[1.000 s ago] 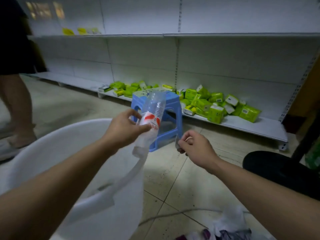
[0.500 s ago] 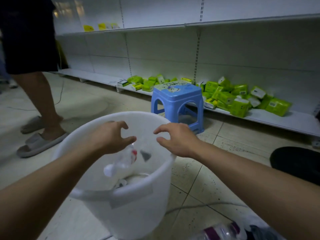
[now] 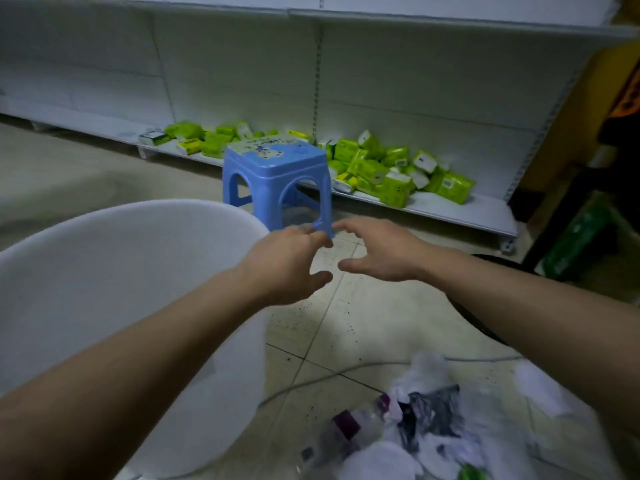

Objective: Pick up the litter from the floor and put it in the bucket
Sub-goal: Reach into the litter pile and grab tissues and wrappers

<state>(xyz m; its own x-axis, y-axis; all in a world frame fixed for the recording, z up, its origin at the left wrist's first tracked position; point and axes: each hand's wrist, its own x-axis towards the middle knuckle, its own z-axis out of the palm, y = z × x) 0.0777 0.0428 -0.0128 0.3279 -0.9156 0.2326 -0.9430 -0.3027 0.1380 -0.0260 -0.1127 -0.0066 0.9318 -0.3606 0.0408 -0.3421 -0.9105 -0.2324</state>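
A big white plastic bucket fills the lower left of the head view; its inside is hidden from here. My left hand hovers just right of the bucket's rim, fingers spread, holding nothing. My right hand is beside it over the floor tiles, also open and empty. A heap of litter lies on the floor at the bottom right: crumpled white paper, a dark wrapper and a clear plastic bottle with a purple label.
A blue plastic stool stands just beyond my hands. Behind it a low white shelf carries several green packets. A thin cable runs across the tiles. A dark round object sits at the right.
My left hand dropped the red-labelled bottle into the bucket and is now empty. Both hands moved right, off the bucket, over the floor. The view swung right; the standing person is out of sight.
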